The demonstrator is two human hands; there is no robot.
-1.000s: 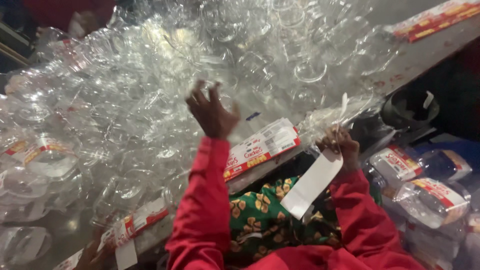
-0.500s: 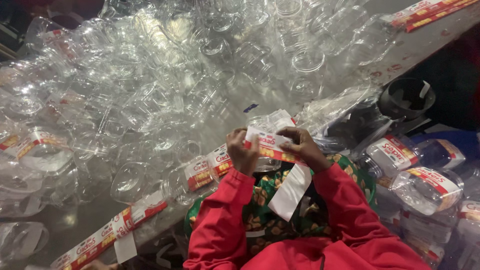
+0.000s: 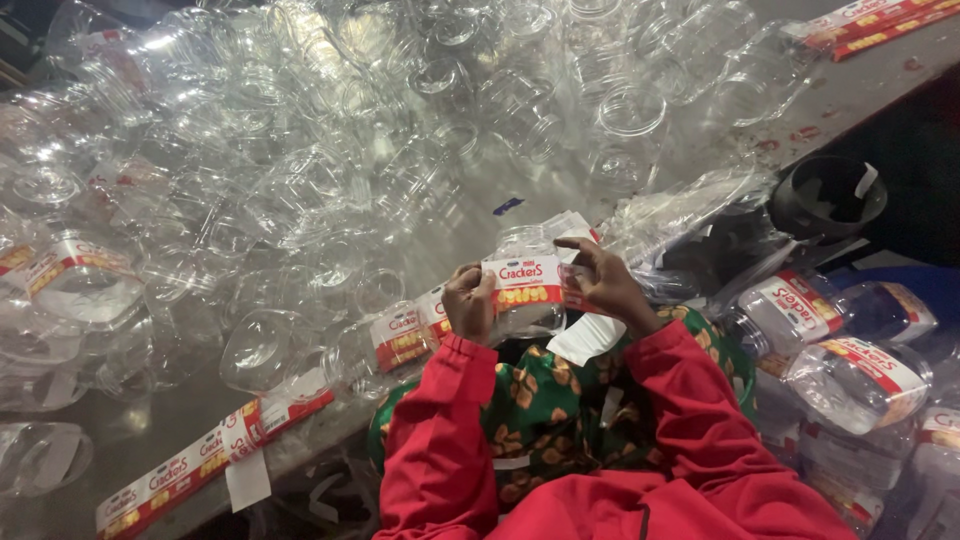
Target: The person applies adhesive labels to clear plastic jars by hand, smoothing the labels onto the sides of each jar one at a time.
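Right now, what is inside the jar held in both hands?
The clear jar looks empty: only see-through plastic shows below the red label. The label, the left hand and the right hand cover the rest of the interior.

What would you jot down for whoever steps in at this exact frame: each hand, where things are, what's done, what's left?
Left hand: grips the clear plastic jar by its left side.
Right hand: fingers press the red-and-white label onto the jar's front; a white backing strip hangs below it.
Done: labelled jars piled at the right, one beside the left hand.
Left: a large heap of unlabelled jars covers the table; label strips lie at its near edge.
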